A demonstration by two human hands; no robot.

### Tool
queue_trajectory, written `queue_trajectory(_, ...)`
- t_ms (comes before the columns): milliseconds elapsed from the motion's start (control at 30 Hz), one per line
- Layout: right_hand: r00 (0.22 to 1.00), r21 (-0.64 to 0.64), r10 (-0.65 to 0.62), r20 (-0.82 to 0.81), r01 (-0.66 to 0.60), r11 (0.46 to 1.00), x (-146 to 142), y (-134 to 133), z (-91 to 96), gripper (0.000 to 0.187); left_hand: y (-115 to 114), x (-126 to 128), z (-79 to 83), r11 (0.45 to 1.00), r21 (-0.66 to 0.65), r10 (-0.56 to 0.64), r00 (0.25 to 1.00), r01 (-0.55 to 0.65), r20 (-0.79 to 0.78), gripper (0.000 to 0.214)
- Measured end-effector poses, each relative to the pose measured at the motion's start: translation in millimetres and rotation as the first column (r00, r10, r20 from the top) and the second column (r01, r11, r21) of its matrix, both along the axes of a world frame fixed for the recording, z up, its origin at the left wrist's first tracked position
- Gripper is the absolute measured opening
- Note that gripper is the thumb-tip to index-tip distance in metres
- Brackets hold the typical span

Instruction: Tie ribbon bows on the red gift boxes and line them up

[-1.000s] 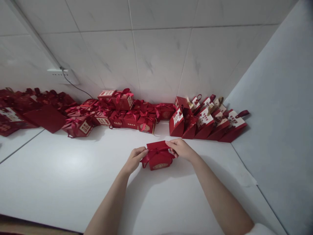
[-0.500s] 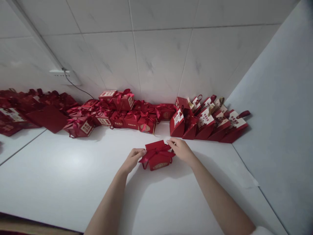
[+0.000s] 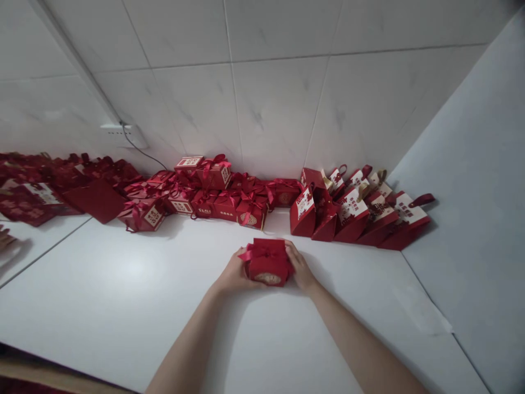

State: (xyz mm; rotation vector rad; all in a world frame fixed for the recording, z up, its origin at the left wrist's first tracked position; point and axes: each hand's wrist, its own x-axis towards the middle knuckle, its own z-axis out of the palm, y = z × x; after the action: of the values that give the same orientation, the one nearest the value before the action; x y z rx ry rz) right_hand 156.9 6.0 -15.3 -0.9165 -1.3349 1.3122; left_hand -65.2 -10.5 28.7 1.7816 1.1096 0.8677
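A small red gift box with a ribbon bow across its top and a pale oval emblem on its front sits between my hands at the middle of the white table. My left hand is wrapped round its left side, the thumb low near the front corner. Against the opposite side my right hand presses with its fingers curved round the edge. Parts of the fingers on both sides are hidden behind the box.
Several ribboned red boxes are stacked along the tiled wall. Triangular red boxes with loop handles line the back right beside a pale panel. More red bags stand at left. Another person's hand shows at the left edge.
Both hands have gone from pinching at the ribbon and upper edges to holding the box by its sides. The box now faces more squarely forward. Another person's hand shows more at left.
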Motion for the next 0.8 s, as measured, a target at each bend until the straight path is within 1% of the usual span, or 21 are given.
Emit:
queue_trajectory(67,0.993,0.021,0.071,-0.096,-0.069,0.997,2,4,1.5,0.055,4,4,-1.9,1.0,0.007,0.03,0.997,-0.03,0.068,0.079)
queue_trajectory(100,0.983,0.035,0.121,-0.141,-0.117,0.993,2,5,3.4,0.058,5,6,-4.1,0.997,0.007,0.069,0.993,-0.07,0.1,0.073)
queue_trajectory(167,0.956,0.04,0.204,-0.211,-0.2,0.979,-2,4,8.3,0.068,8,10,-10.1,0.981,-0.002,0.193,0.97,-0.194,0.151,0.058)
queue_trajectory(200,0.944,0.025,0.224,-0.241,-0.224,0.974,-5,3,10.8,0.073,9,12,-13.2,0.968,-0.006,0.249,0.955,-0.252,0.159,0.054)
queue_trajectory(267,0.939,-0.02,0.19,-0.286,-0.204,0.979,-12,0,14.6,0.075,11,15,-18.0,0.945,-0.007,0.324,0.933,-0.327,0.154,0.055)
queue_trajectory(300,0.941,-0.036,0.16,-0.298,-0.179,0.983,-15,-1,15.5,0.073,11,16,-19.2,0.942,-0.004,0.334,0.931,-0.337,0.146,0.057)
queue_trajectory(333,0.943,-0.045,0.136,-0.303,-0.157,0.987,-17,-2,15.7,0.07,11,15,-19.3,0.944,0.0,0.327,0.935,-0.331,0.14,0.058)
queue_trajectory(400,0.944,-0.04,0.123,-0.305,-0.142,0.989,-20,-2,14.1,0.068,11,12,-17.1,0.961,0.005,0.275,0.952,-0.278,0.137,0.057)
queue_trajectory(533,0.947,-0.01,0.152,-0.284,-0.162,0.987,-19,1,9.4,0.068,10,3,-10.1,0.984,-0.014,0.178,0.974,-0.178,0.14,0.056)
queue_trajectory(633,0.949,-0.001,0.171,-0.266,-0.177,0.984,-18,2,9.9,0.069,9,0,-9.6,0.986,-0.008,0.165,0.976,-0.166,0.14,0.057)
queue_trajectory(700,0.949,-0.005,0.178,-0.259,-0.185,0.983,-18,2,12.3,0.071,10,-1,-11.8,0.986,0.007,0.166,0.976,-0.169,0.144,0.056)
queue_trajectory(800,0.949,-0.013,0.185,-0.254,-0.195,0.981,-16,2,16.4,0.069,12,-2,-15.8,0.988,0.015,0.15,0.978,-0.154,0.146,0.057)
